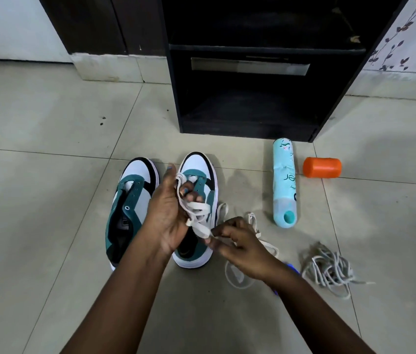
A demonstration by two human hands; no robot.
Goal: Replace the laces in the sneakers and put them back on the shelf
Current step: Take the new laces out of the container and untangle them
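On the tiled floor (pixel 48 139) against the far wall stood a dark shelf unit (pixel 253 72), its lower compartment open toward the person. Just in front of it a pair of sneakers (pixel 166 208) sat side by side, toes pointing at the shelf: white, teal and black, both with bare eyelets. The left sneaker (pixel 131 200) lay fully in sight, while the right sneaker (pixel 199 175) was partly covered by the hands.

Over that right shoe the left hand (pixel 167 213) was raised, palm turned in, its fingers (pixel 187 194) curled round a bunched white lace (pixel 196 215). The right hand (pixel 242 247) hovered just beside it, lower and nearer the person, thumb and forefinger pinching the same lace near its free end; more of the lace trailed in loops on the floor under that wrist.

To the right a pale teal spray can (pixel 284 182) lay on its side, near the foot of the shelf. A tangle of greyish old laces (pixel 329 268) sat heaped on the floor further right of the hands. An orange cap (pixel 322 167) lay tipped over just beside the can.
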